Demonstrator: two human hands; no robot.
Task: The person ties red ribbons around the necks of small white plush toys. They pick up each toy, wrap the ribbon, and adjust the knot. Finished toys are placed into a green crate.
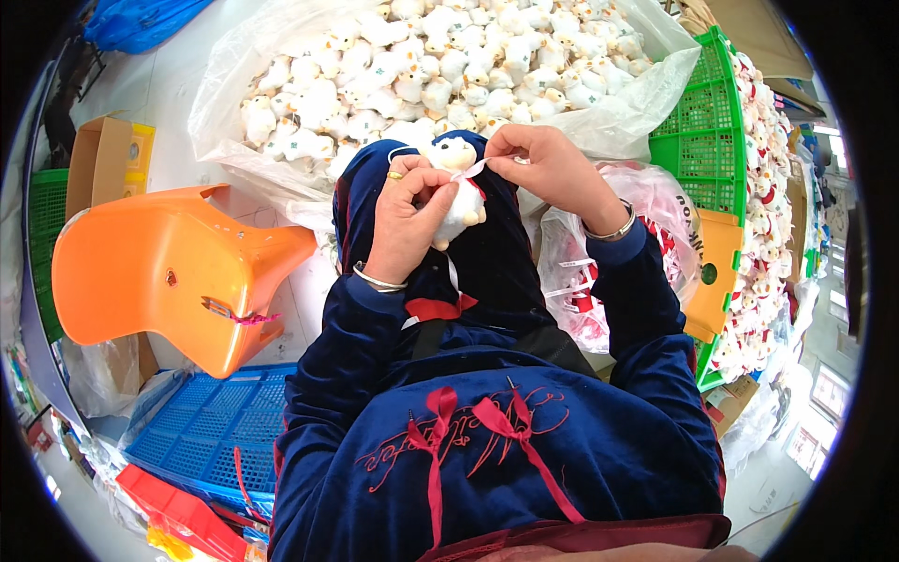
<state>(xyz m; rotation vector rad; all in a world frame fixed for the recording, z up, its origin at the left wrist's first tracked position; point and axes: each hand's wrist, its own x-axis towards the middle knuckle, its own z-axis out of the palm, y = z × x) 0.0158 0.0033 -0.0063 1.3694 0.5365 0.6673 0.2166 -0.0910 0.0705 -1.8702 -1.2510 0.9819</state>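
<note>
A small white plush animal (459, 214) is held upright above my lap, facing away to the right. My left hand (405, 217) is closed round its back and side, thumb and fingers near its neck. A white ribbon (471, 171) runs from the neck to the pinched fingertips of my right hand (552, 170), just right of the toy. A bit of red shows at the toy's chest, partly hidden by the ribbon and fingers. Lower on my lap lies a red and white piece of fabric (440, 307), with a thin white strip hanging above it.
Ahead lies a large clear plastic bag (220, 103) full of similar plush toys. An orange stool (140, 262) carrying small snips (225, 309) stands at left, above a blue crate (220, 421). At right are a bag of red and white pieces (581, 281) and a green crate (693, 122).
</note>
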